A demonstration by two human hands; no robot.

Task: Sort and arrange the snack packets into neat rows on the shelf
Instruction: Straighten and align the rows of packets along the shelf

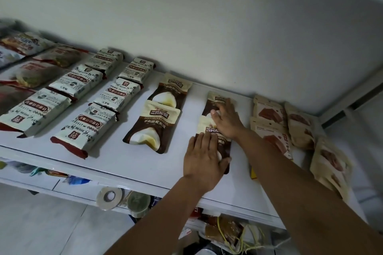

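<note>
Left hand (202, 159) flat on near 三只松鼠 packet (209, 130), right hand (227, 119) flat on far packet (219, 98)

Six white packets (85, 126), four brown pouches (153, 124), perhaps five beige bags (299, 125).

Shelf (124, 161): wrapped-bar rows (116, 93) left; pouch pair (159, 118) centre; second pair (212, 130) right of it; more pouches (269, 114) far right, possibly stacked. Tape roll (109, 196) below the shelf.

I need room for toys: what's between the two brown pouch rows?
Only bare white shelf lies between the left brown-and-cream plastic pouches and the right pair, in the head view.
</note>
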